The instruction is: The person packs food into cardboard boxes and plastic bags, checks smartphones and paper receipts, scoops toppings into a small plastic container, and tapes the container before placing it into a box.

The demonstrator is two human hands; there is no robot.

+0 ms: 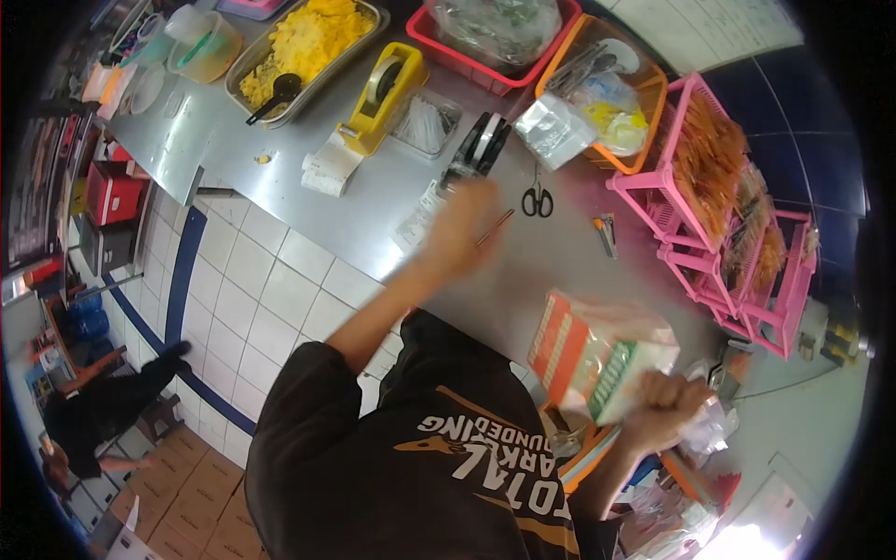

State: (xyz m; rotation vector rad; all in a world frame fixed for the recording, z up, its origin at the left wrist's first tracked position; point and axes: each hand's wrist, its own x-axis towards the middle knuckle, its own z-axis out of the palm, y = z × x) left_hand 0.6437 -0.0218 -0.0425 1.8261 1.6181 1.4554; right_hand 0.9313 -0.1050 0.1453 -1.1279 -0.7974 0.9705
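Note:
My left hand (462, 224) is blurred over the steel table, beside a printed paper slip (420, 219) and below a black object with a silver band (481, 145). A thin reddish stick or pen (495, 227) shows at its right edge; whether the fingers hold it is unclear. My right hand (667, 401) is closed at the corner of a white, orange and green pack (607, 355), which is tilted near the table's front edge. Black-handled scissors (537, 201) lie between the hands and the back containers.
A yellow tape dispenser (383, 98), a tray of yellow food (308, 47), a red basket (560, 37) and an orange basket (649, 93) stand at the back. Pink racks (667, 187) hold packets on the right. Another person (89, 420) is at the far left.

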